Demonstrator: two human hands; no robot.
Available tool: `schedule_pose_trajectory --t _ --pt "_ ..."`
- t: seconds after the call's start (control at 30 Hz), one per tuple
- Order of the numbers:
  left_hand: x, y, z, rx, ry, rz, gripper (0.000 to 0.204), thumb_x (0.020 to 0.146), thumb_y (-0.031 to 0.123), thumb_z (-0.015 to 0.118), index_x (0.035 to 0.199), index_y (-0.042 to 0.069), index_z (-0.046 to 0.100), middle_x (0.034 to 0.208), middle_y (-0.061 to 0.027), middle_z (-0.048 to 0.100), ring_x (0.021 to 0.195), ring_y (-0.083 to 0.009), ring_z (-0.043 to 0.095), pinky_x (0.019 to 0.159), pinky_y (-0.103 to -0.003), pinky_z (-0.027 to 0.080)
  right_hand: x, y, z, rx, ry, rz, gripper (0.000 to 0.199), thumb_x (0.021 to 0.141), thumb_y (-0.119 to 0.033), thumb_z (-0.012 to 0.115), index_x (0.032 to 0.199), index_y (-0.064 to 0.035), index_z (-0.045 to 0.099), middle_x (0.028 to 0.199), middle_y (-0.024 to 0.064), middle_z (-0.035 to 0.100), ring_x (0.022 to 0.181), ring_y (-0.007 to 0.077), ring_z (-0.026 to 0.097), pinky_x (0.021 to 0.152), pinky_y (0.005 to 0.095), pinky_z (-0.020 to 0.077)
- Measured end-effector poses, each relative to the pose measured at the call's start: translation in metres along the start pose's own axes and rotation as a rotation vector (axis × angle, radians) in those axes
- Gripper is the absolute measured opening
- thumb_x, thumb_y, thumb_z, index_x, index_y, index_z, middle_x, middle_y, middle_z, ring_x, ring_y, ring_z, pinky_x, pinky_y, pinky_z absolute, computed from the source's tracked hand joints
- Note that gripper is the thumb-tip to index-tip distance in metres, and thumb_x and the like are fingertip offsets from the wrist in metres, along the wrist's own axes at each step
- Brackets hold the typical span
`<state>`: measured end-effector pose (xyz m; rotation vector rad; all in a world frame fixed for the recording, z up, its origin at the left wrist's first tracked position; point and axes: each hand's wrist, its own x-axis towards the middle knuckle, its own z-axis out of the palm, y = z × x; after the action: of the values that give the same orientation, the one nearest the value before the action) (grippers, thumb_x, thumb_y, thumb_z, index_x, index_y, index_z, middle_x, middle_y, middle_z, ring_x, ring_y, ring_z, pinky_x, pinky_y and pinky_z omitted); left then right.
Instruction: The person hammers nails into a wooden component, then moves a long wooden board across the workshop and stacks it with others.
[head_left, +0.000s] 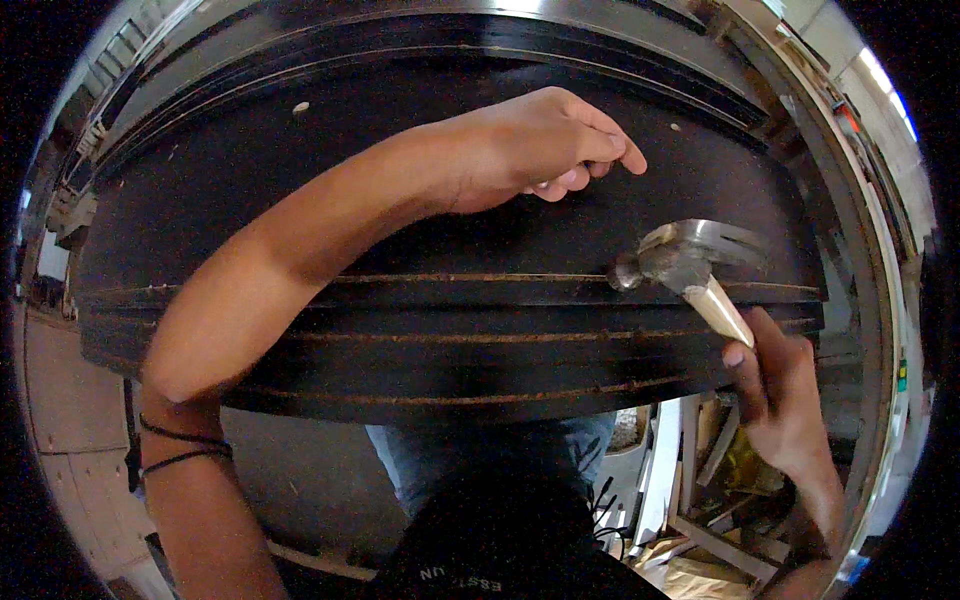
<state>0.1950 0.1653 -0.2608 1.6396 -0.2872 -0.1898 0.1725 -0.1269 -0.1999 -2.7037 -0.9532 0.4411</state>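
Centrally, a stack of dark boards (pixel 450 330) fills the view. My left hand (pixel 545 145), reaching toward one o'clock, rests on the top board with fingers curled narrow, pinching something too small to identify, perhaps a nail. My right hand (pixel 785 395), at four o'clock, is closed around the pale handle of a claw hammer (pixel 680 260), whose steel head hovers just beside the board edge at three o'clock. Judging by this pose, driving is not yet begun; no seated nail head is discernible. No containers are visible; wood offcuts (pixel 700 500) lie at five o'clock.
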Motion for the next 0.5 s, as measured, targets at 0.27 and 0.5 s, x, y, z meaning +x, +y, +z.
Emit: schedule_pose_trajectory --t 0.27,0.5 --pt "0.001 0.001 -0.001 0.079 0.108 -0.041 0.029 0.085 0.025 0.056 0.097 0.0 0.065 0.069 0.0028 0.053 0.051 -0.0024 0.038 0.045 -0.018 0.03 0.002 -0.002 0.014 -0.054 0.174 -0.155 0.031 0.094 -0.029 0.048 0.082 -0.0005 0.049 0.056 0.0075 0.041 0.046 0.0205 0.04 0.045 0.035 0.0298" --pt "0.002 0.004 0.009 0.109 0.079 0.015 0.029 0.083 0.024 0.058 0.098 0.001 0.065 0.071 0.0011 0.058 0.05 -0.0031 0.039 0.045 -0.019 0.031 -0.002 0.0 0.012 0.057 0.287 -0.138 0.031 0.092 -0.027 0.053 0.076 -0.0019 0.044 0.053 0.0131 0.039 0.045 0.0275 0.04 0.046 0.0386 0.0311"
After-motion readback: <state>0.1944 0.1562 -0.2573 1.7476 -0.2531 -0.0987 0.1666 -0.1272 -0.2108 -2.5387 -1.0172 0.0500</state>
